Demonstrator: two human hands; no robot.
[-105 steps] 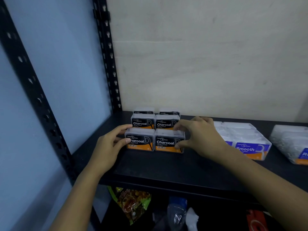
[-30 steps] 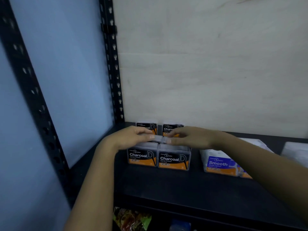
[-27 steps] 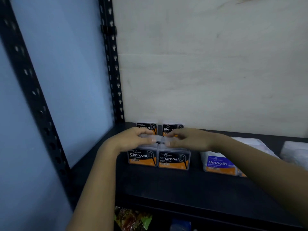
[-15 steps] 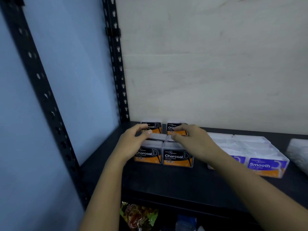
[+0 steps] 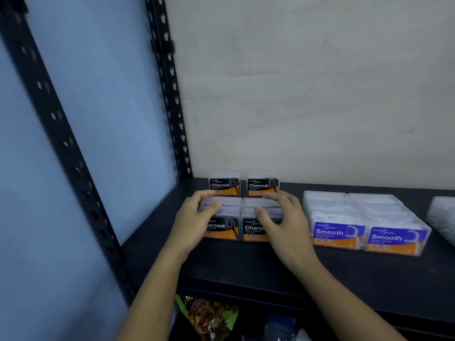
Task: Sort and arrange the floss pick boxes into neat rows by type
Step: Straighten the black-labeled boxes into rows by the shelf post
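Two rows of clear Charcoal floss pick boxes with black-and-orange labels stand at the left of the black shelf [image 5: 270, 269]. Two back boxes [image 5: 224, 187] [image 5: 263, 187] stand against the wall. My left hand [image 5: 194, 222] grips the front-left Charcoal box [image 5: 227, 227], fingers curled over its back edge and thumb on its lid. My right hand [image 5: 283, 222] grips the front-right Charcoal box [image 5: 251, 231] the same way, covering part of its label. To the right, apart from these, sit two rows of purple-labelled Smooth boxes [image 5: 337, 233] [image 5: 396, 239].
A white pack [image 5: 443, 217] lies at the far right edge. Black perforated shelf posts [image 5: 170, 94] [image 5: 61, 143] stand at the left, beside a blue panel. A snack bag [image 5: 209, 316] lies on the level below the shelf's front edge.
Both hands have drawn back from between the Charcoal rows onto the two front boxes. The view has shifted, so the Smooth boxes show more fully.
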